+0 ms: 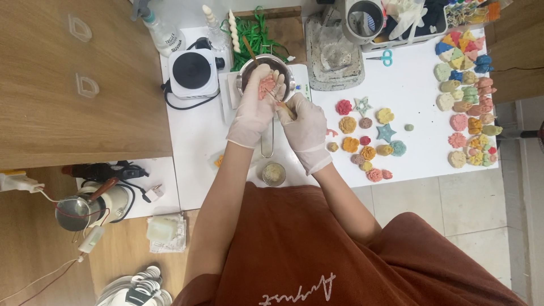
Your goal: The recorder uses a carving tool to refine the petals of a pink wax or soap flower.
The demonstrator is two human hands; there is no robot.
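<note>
White-gloved right hand [306,127], mid-frame, pinches a thin wooden stick [281,106] against the pink flower-shaped piece [266,86] gripped in the gloved left hand [255,107]; best kept steady over the metal bowl [266,72], upper centre, so scrapings drop inside.

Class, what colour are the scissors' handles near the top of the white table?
Light blue scissors, seen in the head view.

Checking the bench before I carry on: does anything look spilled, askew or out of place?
Nothing stands out. Both gloved hands, left hand and right hand, work a pink piece over the metal pot; the coloured shapes lie apart on the white table.
</note>
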